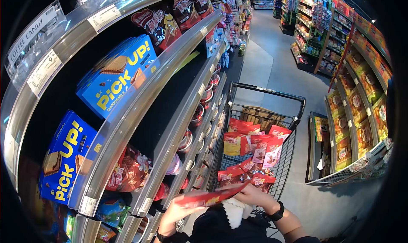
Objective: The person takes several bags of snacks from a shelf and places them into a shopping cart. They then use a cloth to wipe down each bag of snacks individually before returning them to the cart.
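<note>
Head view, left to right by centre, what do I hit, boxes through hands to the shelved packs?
Dark blue PICK UP! box, light blue PICK UP! box, left hand, red packet, right hand, black wristband, shelved yellow packs.

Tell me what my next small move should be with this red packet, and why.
Probably wipe the red packet with the white cloth: your left hand and right hand are both at the packet, and the cloth hangs just beneath it.

The left hand (179, 210) and right hand (254, 195) hold a red packet (212, 197) near a cart (268, 90).
</note>
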Available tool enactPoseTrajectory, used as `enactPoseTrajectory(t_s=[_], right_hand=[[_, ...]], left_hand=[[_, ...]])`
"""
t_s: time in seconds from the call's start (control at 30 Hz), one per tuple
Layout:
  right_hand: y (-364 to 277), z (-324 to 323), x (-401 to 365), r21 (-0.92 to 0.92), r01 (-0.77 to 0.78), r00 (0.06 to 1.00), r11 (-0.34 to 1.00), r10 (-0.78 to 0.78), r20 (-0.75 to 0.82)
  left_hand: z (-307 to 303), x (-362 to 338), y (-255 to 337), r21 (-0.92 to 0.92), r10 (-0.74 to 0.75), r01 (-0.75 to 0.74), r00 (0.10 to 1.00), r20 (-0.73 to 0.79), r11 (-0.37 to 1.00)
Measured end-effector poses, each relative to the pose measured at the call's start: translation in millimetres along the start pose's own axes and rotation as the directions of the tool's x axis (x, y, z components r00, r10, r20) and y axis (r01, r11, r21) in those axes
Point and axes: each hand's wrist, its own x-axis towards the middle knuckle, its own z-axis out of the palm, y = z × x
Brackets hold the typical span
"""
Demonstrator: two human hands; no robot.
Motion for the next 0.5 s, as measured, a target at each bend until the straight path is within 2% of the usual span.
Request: enactPoseTrajectory(t_s=[0.03,0.07,0.1,0.13,0.17,0.2,0.23,0.27,0.33,0.43,0.5], right_hand=[[-18,2,8,0.005,0.06,0.995,0.998,-0.06,-0.081],[-28,3,13,0.007,0.12,0.98,0.993,-0.117,-0.163],[-26,5,14,-0.015,0.027,0.981,1.0,-0.03,-0.19],[-24,4,16,-0.011,0.029,0.982,1.0,-0.031,-0.186],[-19,2,17,0.037,0.046,0.98,0.998,-0.038,-0.198],[-15,1,18,0.084,0.062,0.977,0.995,-0.044,-0.209],[-11,3,16,0.182,0.017,0.975,0.983,0.025,-0.223],[-5,4,15,0.183,0.017,0.976,0.983,0.023,-0.215],[6,7,11,0.295,-0.045,0.975,0.954,0.106,-0.196],[8,6,5,0.271,-0.069,0.977,0.96,0.12,-0.176],[7,4,2,0.261,-0.098,0.976,0.96,0.144,-0.161]], left_hand=[[-6,3,12,0.044,0.271,-0.27,0.963,-0.002,0.962],[-15,-9,-1,0.081,0.222,-0.215,0.971,-0.087,0.973],[-22,-16,-6,0.152,0.29,-0.26,0.93,-0.227,0.954],[-28,-23,-11,0.227,0.358,-0.292,0.864,-0.354,0.929],[-35,-34,-21,0.194,0.308,-0.24,0.777,-0.549,0.951],[-40,-41,-21,0.15,0.243,-0.196,0.651,-0.719,0.969],[-49,-47,-20,0.11,0.183,-0.16,0.577,-0.796,0.981],[-56,-51,-19,0.065,0.121,-0.129,0.493,-0.861,0.989],[-66,-43,-9,0.112,0.173,-0.184,0.357,-0.918,0.976],[-115,-67,-73,0.125,0.152,-0.103,0.324,-0.934,0.987],[-128,-65,-79,0.115,0.133,-0.078,0.296,-0.946,0.99]])
